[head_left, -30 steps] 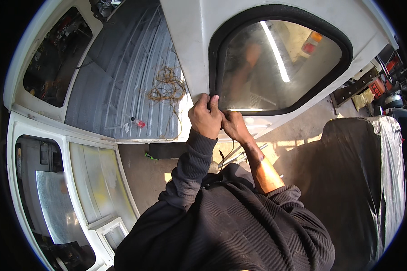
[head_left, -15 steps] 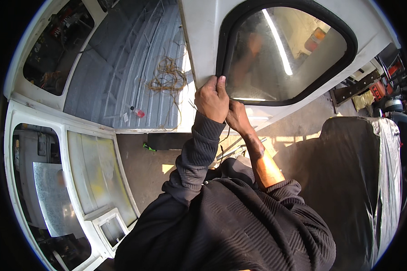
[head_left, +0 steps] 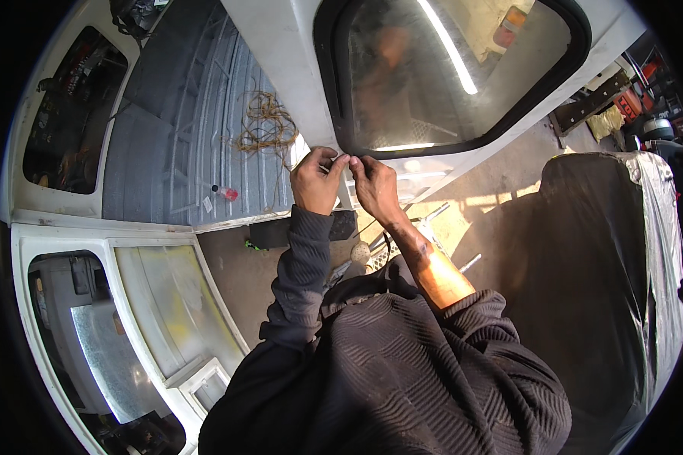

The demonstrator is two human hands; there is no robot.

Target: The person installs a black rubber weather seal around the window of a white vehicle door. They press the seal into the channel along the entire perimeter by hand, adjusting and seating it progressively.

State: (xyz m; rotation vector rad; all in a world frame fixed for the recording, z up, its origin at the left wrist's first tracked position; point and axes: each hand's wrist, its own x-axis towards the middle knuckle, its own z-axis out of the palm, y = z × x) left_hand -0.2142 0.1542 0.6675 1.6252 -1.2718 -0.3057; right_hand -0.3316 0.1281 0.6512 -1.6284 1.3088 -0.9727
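A fixed side window (head_left: 425,83) with a thick black rubber seal (head_left: 463,148) sits in a white vehicle panel (head_left: 277,68). Both my hands are at the seal's lower left corner, their thumbs almost meeting. My left hand (head_left: 316,182) is closed, its fingers curled and the thumb reaching right to the seal's lower edge. Thumb and forefinger of my right hand (head_left: 377,188) are pinched just beside it. Whatever lies between the fingertips is too small to tell. Below the right wrist hangs a thin dark strand (head_left: 388,241); its upper end is unclear.
Left of the panel, a tangle of brown cord (head_left: 265,125) and a small bottle with pink contents (head_left: 226,192) lie on a ribbed grey floor (head_left: 239,76). White door frames (head_left: 114,235) stand at left. A black-covered bulky object (head_left: 592,250) stands at right; a metal frame (head_left: 432,216) is below my hands.
My hands have shifted from the seal's left side to its lower corner and now sit side by side, thumbs together. The view has moved, so the window appears higher and further left.
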